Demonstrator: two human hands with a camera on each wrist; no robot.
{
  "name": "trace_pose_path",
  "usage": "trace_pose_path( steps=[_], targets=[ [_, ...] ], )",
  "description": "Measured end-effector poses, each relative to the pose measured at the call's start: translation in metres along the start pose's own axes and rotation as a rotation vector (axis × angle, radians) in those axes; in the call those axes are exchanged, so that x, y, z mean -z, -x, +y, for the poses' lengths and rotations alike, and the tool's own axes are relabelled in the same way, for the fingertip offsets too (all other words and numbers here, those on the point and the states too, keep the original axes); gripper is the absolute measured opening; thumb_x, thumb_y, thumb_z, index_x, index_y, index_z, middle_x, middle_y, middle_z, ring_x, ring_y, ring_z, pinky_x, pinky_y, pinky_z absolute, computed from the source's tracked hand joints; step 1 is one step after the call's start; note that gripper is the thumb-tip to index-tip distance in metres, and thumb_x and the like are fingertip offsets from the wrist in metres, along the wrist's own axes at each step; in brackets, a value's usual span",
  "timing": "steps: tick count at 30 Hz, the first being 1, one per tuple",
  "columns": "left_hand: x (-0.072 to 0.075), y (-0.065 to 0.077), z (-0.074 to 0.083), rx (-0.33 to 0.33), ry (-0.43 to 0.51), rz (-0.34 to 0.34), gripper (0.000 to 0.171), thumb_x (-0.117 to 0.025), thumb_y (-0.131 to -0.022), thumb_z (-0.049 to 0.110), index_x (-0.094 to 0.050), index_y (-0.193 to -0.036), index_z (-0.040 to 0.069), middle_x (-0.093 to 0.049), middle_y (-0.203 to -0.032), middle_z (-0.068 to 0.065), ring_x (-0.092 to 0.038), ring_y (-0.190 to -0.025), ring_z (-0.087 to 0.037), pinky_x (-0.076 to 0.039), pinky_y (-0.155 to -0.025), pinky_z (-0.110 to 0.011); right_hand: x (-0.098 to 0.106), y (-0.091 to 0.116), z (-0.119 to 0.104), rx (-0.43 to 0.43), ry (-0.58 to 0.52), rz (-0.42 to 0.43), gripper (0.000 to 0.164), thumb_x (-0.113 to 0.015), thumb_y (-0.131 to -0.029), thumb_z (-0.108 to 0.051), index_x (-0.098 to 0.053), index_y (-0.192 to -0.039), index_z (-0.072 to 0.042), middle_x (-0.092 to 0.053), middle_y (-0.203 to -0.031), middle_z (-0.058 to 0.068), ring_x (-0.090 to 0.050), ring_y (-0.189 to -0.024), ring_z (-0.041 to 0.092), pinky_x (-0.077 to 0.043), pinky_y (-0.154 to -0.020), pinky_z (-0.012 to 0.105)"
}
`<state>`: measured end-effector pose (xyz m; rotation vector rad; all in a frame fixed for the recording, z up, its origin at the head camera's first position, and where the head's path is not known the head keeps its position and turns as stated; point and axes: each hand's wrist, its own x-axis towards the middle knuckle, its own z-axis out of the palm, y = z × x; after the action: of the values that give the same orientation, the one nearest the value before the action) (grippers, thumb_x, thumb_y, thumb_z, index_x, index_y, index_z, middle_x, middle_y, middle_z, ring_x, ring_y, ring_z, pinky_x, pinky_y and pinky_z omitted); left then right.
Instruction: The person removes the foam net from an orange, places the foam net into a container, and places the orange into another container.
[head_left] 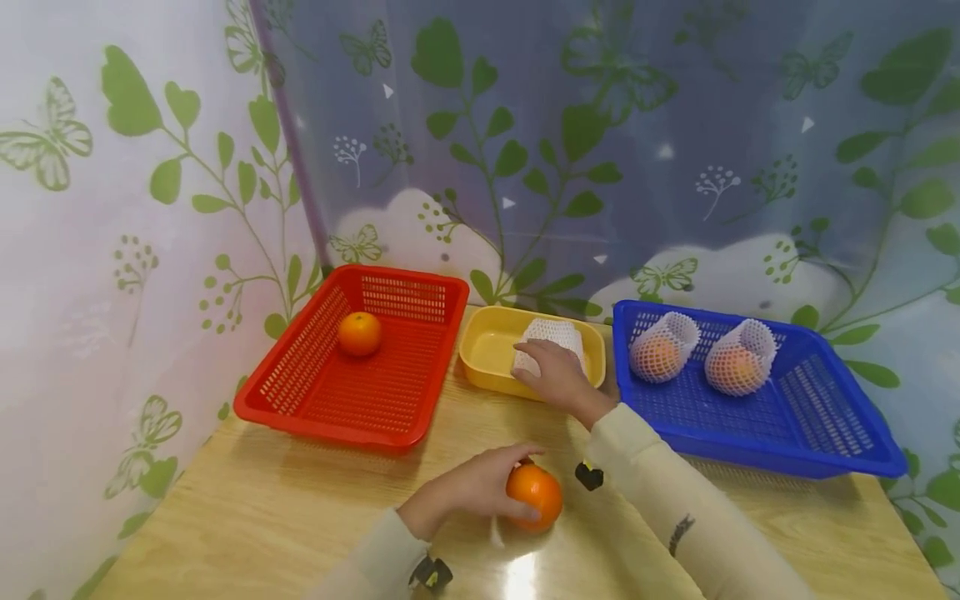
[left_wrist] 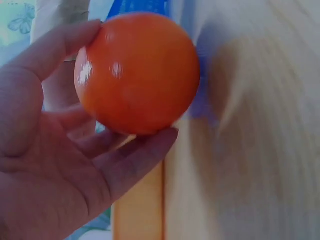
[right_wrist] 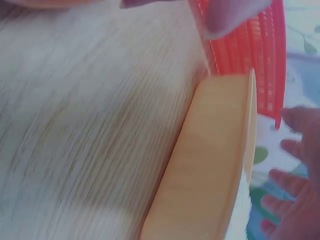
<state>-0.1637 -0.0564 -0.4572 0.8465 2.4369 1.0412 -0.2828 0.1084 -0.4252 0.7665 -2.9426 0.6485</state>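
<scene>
My left hand (head_left: 487, 485) holds a round, glossy orange fruit (head_left: 536, 497) above or on the table, thumb on one side and fingers on the other. In the left wrist view the same fruit (left_wrist: 140, 75) looks smooth, with the fingertips against it. Over the yellow basket (head_left: 487, 377) reaches my right hand (head_left: 558, 375), fingers extended, beside white foam netting (head_left: 555, 333) inside it. The right wrist view shows this hand (right_wrist: 300, 185) with fingers apart beyond the basket's rim; whether it touches the netting cannot be told.
At left stands a red basket (head_left: 438, 375) with one orange (head_left: 360, 334) in it. To the right, a blue basket (head_left: 810, 408) contains two fruits in foam nets, one (head_left: 660, 354) left of the other (head_left: 738, 362). Wooden table (head_left: 322, 500) lies in front; patterned curtains hang behind.
</scene>
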Motion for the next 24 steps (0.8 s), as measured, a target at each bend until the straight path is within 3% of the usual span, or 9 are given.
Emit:
trace_pose_path(
  steps=[7, 15, 19, 24],
  targets=[
    [0.022, 0.011, 0.003, -0.191, -0.029, -0.172, 0.074, -0.079, -0.079, 0.028, -0.046, -0.142, 0.005, -0.059, -0.124, -0.003, -0.053, -0.108, -0.004, -0.044, -0.094, -0.019, -0.008, -0.006, -0.028, 0.201, -0.045, -0.037, 0.059, -0.06, -0.096, -0.036, -0.043, -0.147, -0.012, -0.04, -0.15, 0.017, -0.033, -0.138, 0.04, -0.024, -0.109, 0.063],
    [0.072, 0.042, 0.01, -0.253, 0.188, -0.417, 0.071, -0.074, -0.084, 0.014, -0.04, -0.146, 0.003, -0.051, -0.136, -0.005, -0.05, -0.116, -0.005, -0.05, -0.091, -0.023, -0.023, -0.015, -0.062, 0.296, -0.089, -0.101, 0.055, -0.057, -0.098, -0.034, -0.042, -0.148, -0.015, -0.032, -0.155, 0.013, -0.023, -0.142, 0.043, -0.02, -0.111, 0.062],
    [0.09, 0.051, 0.009, -0.326, 0.242, -0.459, 0.066, -0.072, -0.086, 0.008, -0.042, -0.145, 0.005, -0.05, -0.139, -0.008, -0.051, -0.117, -0.007, -0.052, -0.09, -0.027, -0.027, -0.014, -0.07, 0.316, -0.097, -0.133, 0.051, -0.055, -0.099, -0.034, -0.046, -0.145, -0.014, -0.03, -0.156, 0.009, -0.02, -0.143, 0.043, -0.019, -0.112, 0.061],
    [0.115, 0.055, 0.005, -0.424, 0.339, -0.441, 0.065, -0.071, -0.09, 0.027, -0.042, -0.141, -0.001, -0.052, -0.133, -0.016, -0.055, -0.113, -0.014, -0.052, -0.093, -0.038, -0.033, -0.013, -0.073, 0.303, -0.101, -0.141, 0.054, -0.055, -0.098, -0.039, -0.047, -0.144, -0.013, -0.031, -0.156, 0.006, -0.02, -0.144, 0.041, -0.02, -0.113, 0.059]
  ],
)
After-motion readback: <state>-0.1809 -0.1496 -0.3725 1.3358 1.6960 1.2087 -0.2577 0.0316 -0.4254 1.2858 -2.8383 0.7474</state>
